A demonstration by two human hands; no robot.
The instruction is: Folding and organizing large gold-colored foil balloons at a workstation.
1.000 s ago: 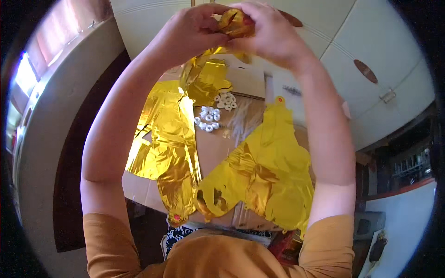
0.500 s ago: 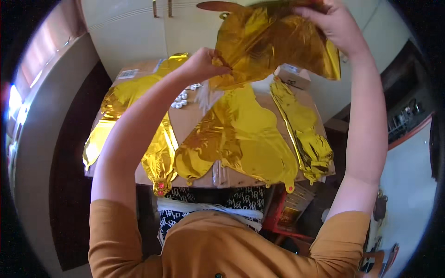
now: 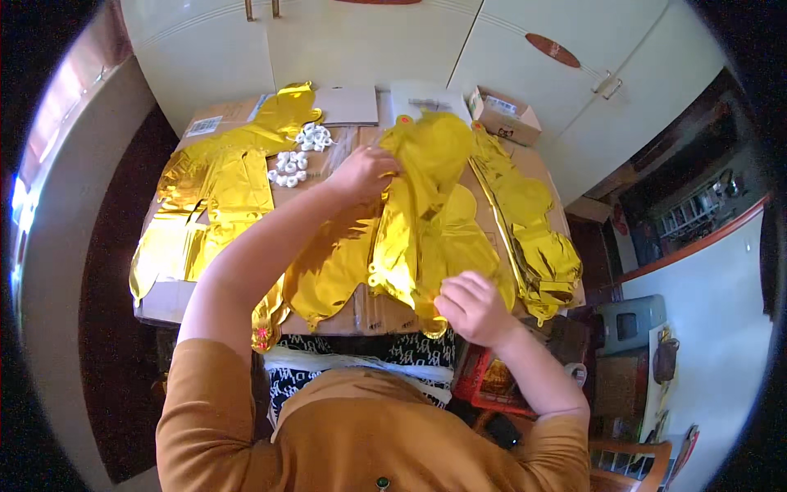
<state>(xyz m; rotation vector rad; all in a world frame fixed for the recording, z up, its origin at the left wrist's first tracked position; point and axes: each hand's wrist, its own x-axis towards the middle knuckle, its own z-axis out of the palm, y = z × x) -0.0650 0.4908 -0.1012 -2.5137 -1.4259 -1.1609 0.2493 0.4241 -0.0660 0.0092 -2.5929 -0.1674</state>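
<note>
A flat gold foil balloon (image 3: 414, 197) hangs between my hands above the table's middle. My left hand (image 3: 367, 174) is closed on its left edge. My right hand (image 3: 474, 310) pinches its lower end near the table's front edge. Beneath it lies another gold foil balloon (image 3: 328, 279), partly covered by the held one. More flat gold balloons (image 3: 238, 180) lie on the left side, some overlapped by my left forearm. A long, crumpled gold balloon (image 3: 525, 221) lies along the right side.
Small white rolls (image 3: 288, 168) sit in two clusters left of centre on the cardboard-covered table. At the back stand a small open cardboard box (image 3: 504, 116) and a flat grey-brown piece (image 3: 346, 107). White cabinet doors (image 3: 369, 49) rise behind. A red crate (image 3: 496, 385) stands below, to the right.
Both hands have come down from above the far side of the table, bringing the balloon lower and nearer. My right hand has dropped most, to the front edge, stretching the balloon lengthwise.
</note>
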